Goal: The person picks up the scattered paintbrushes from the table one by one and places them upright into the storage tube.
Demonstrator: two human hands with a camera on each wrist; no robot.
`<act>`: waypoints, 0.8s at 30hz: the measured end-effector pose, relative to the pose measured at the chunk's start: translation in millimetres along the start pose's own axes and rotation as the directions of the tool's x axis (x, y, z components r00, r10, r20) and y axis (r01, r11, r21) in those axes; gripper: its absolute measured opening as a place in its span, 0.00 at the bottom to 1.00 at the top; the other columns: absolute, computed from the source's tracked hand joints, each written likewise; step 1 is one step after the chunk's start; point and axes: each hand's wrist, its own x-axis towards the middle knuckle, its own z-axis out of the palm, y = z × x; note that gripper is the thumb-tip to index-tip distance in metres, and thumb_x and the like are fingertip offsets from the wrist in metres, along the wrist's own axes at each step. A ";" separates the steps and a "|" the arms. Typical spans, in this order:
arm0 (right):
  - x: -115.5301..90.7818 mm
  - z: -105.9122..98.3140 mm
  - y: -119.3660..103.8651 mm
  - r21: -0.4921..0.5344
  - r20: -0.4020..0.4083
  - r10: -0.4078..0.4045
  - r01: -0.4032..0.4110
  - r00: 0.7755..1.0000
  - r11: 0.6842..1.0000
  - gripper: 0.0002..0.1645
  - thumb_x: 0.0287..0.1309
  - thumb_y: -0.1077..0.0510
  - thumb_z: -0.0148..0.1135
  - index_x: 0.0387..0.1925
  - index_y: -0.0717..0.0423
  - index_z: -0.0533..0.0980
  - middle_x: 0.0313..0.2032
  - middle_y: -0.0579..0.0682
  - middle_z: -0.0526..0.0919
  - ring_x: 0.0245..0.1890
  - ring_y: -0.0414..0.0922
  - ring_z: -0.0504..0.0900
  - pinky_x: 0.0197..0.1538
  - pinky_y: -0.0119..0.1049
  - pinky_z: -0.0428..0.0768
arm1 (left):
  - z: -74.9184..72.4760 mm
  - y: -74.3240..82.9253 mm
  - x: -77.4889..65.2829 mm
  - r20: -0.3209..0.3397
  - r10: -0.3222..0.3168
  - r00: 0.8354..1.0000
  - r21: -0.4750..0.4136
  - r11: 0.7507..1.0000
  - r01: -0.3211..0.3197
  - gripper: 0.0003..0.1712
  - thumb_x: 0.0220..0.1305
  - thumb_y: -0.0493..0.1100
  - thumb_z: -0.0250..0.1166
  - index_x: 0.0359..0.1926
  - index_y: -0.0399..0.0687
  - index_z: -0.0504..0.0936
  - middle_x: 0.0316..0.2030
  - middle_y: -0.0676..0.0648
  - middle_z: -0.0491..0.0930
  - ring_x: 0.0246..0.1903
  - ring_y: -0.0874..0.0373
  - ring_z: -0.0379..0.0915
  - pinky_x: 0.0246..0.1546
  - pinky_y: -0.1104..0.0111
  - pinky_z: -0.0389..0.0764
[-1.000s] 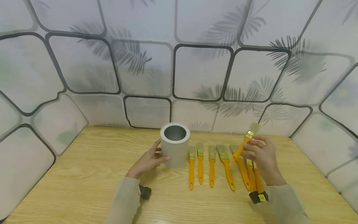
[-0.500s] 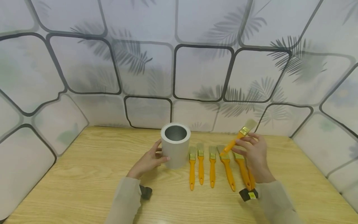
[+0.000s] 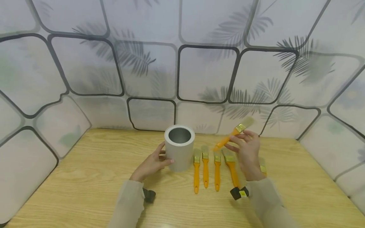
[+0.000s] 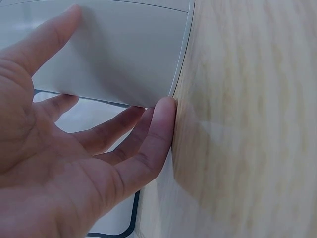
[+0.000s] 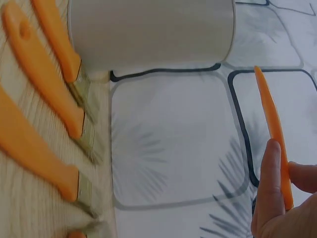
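Observation:
My left hand (image 3: 150,165) holds the side of a white cylindrical canister (image 3: 179,160), which stands upright on the table. In the left wrist view the thumb lies along the canister's wall (image 4: 129,49), while the other fingers reach its far side and its base edge. My right hand (image 3: 248,154) pinches a paintbrush (image 3: 228,139) with an orange handle between thumb and fingers. That brush is raised above the table, tilted, bristles up to the right and handle end toward the canister. The right wrist view shows its orange handle (image 5: 271,111) edge-on between the fingertips.
Several more orange-handled paintbrushes lie in a row right of the canister, among them a narrow brush (image 3: 196,177) and a wider brush (image 3: 232,169). Another brush (image 3: 263,166) shows partly behind my right arm. A patterned wall (image 3: 199,117) closes off the table's (image 3: 85,177) back.
My right hand has moved left with the paintbrush, toward the canister, and the brush has tilted flatter. My left hand and the canister have stayed in place.

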 end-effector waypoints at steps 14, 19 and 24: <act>-2.5 35.4 6.2 0.066 -0.024 -0.038 0.040 0.999 0.997 0.25 0.64 0.78 0.58 0.50 0.55 0.59 0.34 0.50 0.72 0.27 0.41 0.81 0.35 0.41 0.88 | 1.0 -0.6 0.7 -0.001 -0.007 1.000 -0.007 1.000 0.007 0.52 0.67 0.43 0.70 0.81 0.47 0.47 0.67 0.31 0.66 0.63 0.35 0.69 0.51 0.52 0.81; -3.1 47.9 10.3 0.097 -0.031 -0.039 0.042 0.999 0.994 0.25 0.63 0.78 0.60 0.48 0.54 0.59 0.34 0.51 0.72 0.28 0.42 0.82 0.35 0.42 0.88 | 1.3 0.2 0.3 -0.007 -0.008 1.000 -0.004 1.000 0.008 0.52 0.67 0.43 0.70 0.81 0.47 0.47 0.67 0.30 0.66 0.62 0.34 0.69 0.52 0.51 0.81; -4.8 58.3 15.1 0.115 -0.026 -0.050 0.052 0.998 0.992 0.26 0.63 0.77 0.61 0.48 0.54 0.58 0.36 0.53 0.71 0.30 0.43 0.81 0.37 0.44 0.88 | 0.3 0.9 0.9 -0.007 -0.019 1.000 -0.011 1.000 0.019 0.52 0.67 0.43 0.70 0.81 0.48 0.46 0.67 0.31 0.65 0.63 0.35 0.68 0.53 0.50 0.80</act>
